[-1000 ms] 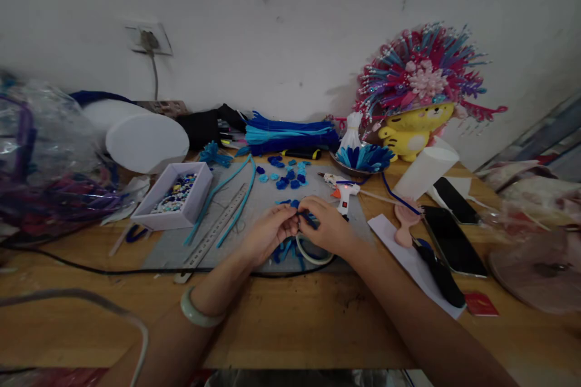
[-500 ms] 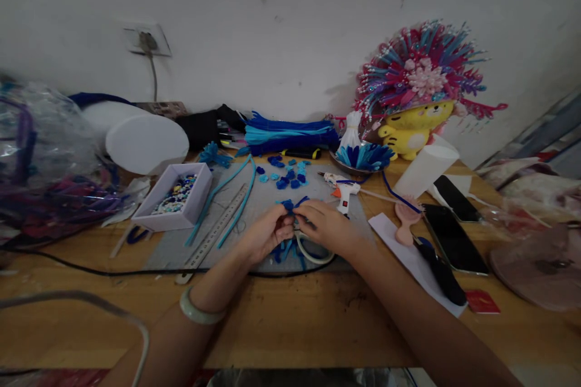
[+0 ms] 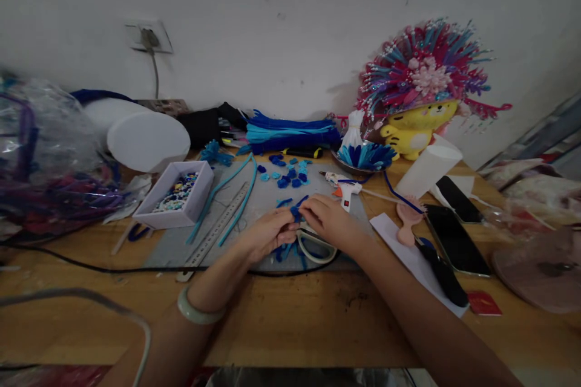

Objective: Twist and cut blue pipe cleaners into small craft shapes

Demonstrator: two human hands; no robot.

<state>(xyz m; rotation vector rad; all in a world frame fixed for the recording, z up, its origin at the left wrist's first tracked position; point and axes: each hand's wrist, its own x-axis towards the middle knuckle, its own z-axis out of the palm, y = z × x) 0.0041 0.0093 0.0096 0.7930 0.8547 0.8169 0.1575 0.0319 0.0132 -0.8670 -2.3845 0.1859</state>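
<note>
Both my hands meet over the grey cutting mat [image 3: 254,205] on the wooden table. My left hand [image 3: 267,234] and my right hand [image 3: 327,221] pinch a short dark blue pipe-cleaner piece [image 3: 296,213] between their fingertips. Under my hands lie more blue pipe-cleaner bits [image 3: 284,251] and white-handled scissors [image 3: 318,251]. Small blue shaped pieces [image 3: 285,174] are scattered farther back on the mat. A metal ruler [image 3: 218,231] and long light-blue pipe cleaners [image 3: 227,196] lie to the left.
A white box of beads [image 3: 175,193] sits left, a glue gun [image 3: 345,188] right of my hands. Pipe-cleaner bundles [image 3: 290,133], a decorated yellow toy [image 3: 422,103], a white cup [image 3: 426,170], phones [image 3: 456,239], a pink comb [image 3: 406,221] and plastic bags [image 3: 40,157] surround the mat.
My hands shifted slightly and kept working the blue piece between the fingertips; the piece now sits a little higher between them. Nothing else moved.
</note>
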